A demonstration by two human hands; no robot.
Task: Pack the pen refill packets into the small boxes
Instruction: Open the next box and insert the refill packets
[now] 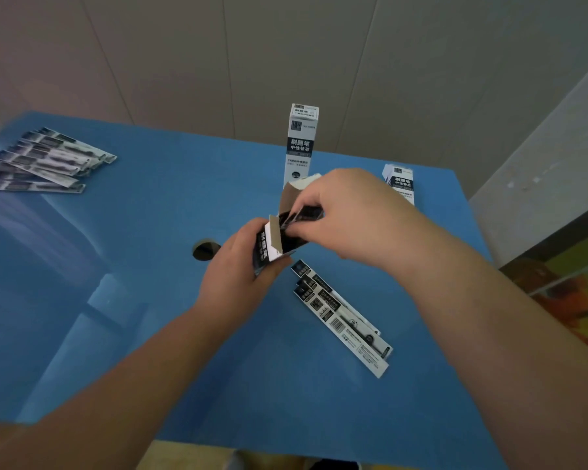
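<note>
A: Where's the packet going?
B: Middle of the frame. The left hand (231, 276) grips the small black-and-white cardboard box (269, 245). The right hand (340, 215) pinches a dark plastic refill packet (302, 215) at its open top.
A: Any tip?
B: Hold the box steady and slide it straight.
A: The writing?
B: Chinese letters, too blurry here.

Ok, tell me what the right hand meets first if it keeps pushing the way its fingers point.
The right hand pinches black refill packets aimed into the open small white-and-black cardboard box in the left hand; likely that box's inside.
</note>
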